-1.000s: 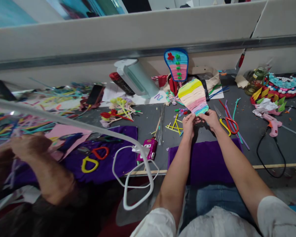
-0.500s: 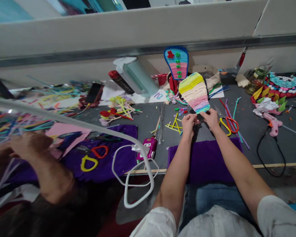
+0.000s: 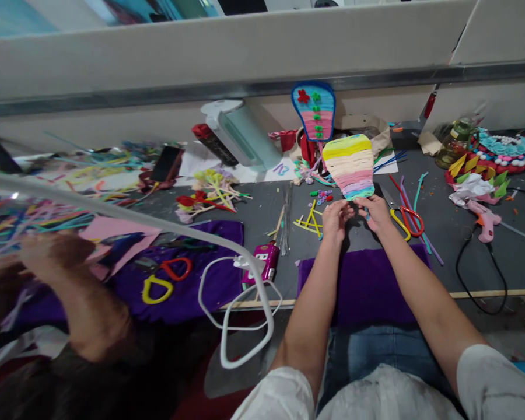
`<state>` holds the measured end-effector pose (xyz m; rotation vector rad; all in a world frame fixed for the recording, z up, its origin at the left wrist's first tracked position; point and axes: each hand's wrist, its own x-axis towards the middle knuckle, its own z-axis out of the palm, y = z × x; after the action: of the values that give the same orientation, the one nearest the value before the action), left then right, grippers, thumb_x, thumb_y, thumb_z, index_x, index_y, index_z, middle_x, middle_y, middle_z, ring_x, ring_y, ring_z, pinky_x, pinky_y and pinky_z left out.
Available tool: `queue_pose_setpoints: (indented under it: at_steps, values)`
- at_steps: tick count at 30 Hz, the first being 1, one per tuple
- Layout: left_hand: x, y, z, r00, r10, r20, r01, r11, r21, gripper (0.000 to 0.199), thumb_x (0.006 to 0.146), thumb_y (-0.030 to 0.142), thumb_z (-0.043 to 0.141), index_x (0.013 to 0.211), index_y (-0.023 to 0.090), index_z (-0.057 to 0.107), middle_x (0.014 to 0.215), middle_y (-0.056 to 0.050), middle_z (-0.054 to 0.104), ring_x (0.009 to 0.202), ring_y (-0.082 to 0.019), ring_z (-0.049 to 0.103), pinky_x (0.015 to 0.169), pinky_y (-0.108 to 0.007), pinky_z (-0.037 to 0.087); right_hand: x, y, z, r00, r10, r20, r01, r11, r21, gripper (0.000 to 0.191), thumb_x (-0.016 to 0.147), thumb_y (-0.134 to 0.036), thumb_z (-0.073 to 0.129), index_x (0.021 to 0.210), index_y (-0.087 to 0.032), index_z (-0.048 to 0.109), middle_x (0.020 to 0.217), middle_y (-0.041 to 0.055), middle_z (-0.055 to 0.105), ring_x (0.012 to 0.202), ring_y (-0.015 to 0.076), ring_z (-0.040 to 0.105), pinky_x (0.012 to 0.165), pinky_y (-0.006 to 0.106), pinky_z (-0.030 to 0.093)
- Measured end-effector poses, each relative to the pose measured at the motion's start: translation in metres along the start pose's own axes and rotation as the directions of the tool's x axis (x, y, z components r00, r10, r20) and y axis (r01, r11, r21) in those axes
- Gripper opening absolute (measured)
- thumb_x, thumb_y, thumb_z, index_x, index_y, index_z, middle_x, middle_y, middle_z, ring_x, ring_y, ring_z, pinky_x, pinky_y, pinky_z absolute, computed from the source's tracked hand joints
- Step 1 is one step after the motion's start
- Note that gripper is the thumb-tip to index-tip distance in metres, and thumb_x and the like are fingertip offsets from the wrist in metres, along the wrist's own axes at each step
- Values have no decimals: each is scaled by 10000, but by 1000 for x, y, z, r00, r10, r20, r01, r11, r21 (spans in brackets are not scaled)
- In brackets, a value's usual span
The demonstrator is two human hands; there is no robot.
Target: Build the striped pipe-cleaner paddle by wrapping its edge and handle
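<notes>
A fan-shaped panel point(image 3: 350, 163) wrapped in fuzzy yellow, cream, pink and blue stripes stands up over the grey table, its narrow end toward me. My right hand point(image 3: 375, 213) is closed on that narrow end, and a bit of blue-green strand shows by its fingers. Just below the same edge, my left hand point(image 3: 335, 219) has its fingertips curled together; what they hold, if anything, is too small to make out. Right of my hands lie scissors point(image 3: 403, 224) with one yellow and one red handle. Yellow pipe cleaner pieces point(image 3: 309, 221) are left of my left hand.
Behind the panel stands a finished-looking blue and pink one point(image 3: 314, 111). A pink glue gun point(image 3: 485, 221) with a black cord lies right. A white lamp arm point(image 3: 157, 219) crosses left, near a co-worker's hands point(image 3: 55, 254). Purple cloth point(image 3: 371, 286) lies under my forearms.
The striped panel has turned more upright and shifted slightly right, with its top edge lower. My left fingers have loosened a little from its narrow end.
</notes>
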<state>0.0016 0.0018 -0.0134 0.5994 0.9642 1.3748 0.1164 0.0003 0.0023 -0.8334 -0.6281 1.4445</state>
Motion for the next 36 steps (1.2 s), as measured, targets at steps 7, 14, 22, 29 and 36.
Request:
queue_pose_setpoints:
  at_steps: [7, 14, 22, 29, 36]
  values:
    - [-4, 4, 2, 996, 13, 93, -15, 1000, 26, 286, 608, 326, 758, 799, 145, 647, 690, -9, 645, 580, -111, 623, 576, -243, 535, 1, 0, -1, 999, -36, 3, 36, 999, -35, 255, 461, -240, 804, 618, -157, 621, 554, -34, 567, 484, 48, 427, 362, 162, 257]
    - [-4, 0, 0, 993, 74, 96, -77, 996, 34, 305, 557, 313, 828, 729, 134, 651, 642, -25, 666, 568, -116, 629, 581, -235, 538, 2, 1, -4, 998, -9, 66, 18, 991, -134, 265, 493, -278, 799, 667, -154, 641, 549, -40, 569, 464, 48, 428, 359, 161, 285]
    - [2, -7, -1, 990, 140, -4, -140, 990, 22, 328, 514, 266, 845, 774, 125, 701, 679, -32, 692, 580, -124, 636, 612, -266, 542, 4, 6, -4, 1000, -4, -29, -2, 981, -193, 344, 509, -379, 798, 700, -145, 634, 587, -18, 598, 475, 60, 462, 359, 169, 312]
    - [3, -9, -2, 979, 194, -54, -193, 981, 34, 341, 503, 244, 838, 794, 135, 696, 671, -7, 680, 542, -107, 620, 594, -246, 515, 6, 15, -5, 993, -110, -33, 100, 969, -228, 309, 549, -387, 772, 692, -144, 647, 593, -2, 614, 468, 75, 469, 356, 189, 343]
    - [6, -8, -4, 975, 213, -67, -210, 977, 39, 310, 503, 236, 828, 761, 138, 687, 628, 7, 657, 521, -106, 609, 569, -240, 514, 8, 9, -10, 994, -107, 3, 104, 956, -274, 344, 576, -422, 754, 785, -163, 669, 635, -17, 625, 501, 85, 487, 419, 209, 441]
